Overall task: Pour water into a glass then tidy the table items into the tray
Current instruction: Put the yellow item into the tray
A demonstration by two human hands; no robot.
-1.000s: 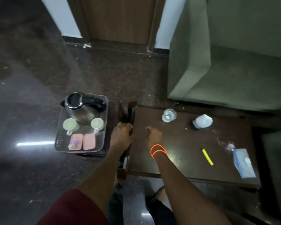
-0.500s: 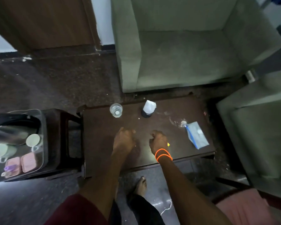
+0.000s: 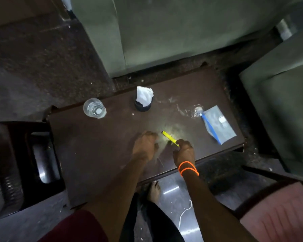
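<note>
Head view, looking down on a dark brown wooden desk (image 3: 98, 154). Toward its far left edge, a clear drinking glass (image 3: 94, 108), upright, seen from above, rim open, contents hard to judge. Farther right along the far edge, a short dark cup stuffed with crumpled white tissue (image 3: 143, 100), well apart from the glass. Near the right end, a clear plastic water bottle lying on its side (image 3: 197, 110), very faint against the glare, its neck just beside a pale blue flat pouch with a darker blue strip (image 3: 218, 124). At the desk's middle, a thin yellow stick (image 3: 169, 138) lying flat and angled, its near end touching the fingertips of the right hand (image 3: 184, 152), orange bands (image 3: 188, 169) on that wrist; grip curled, fingers drawn together at the stick's end, whether pinching it cannot be told. Left hand (image 3: 144, 146) resting loosely curled on the desk just left of the stick, clamped on nothing. Green upholstered armchair (image 3: 164, 32) beyond the desk. Tray out of sight.
</note>
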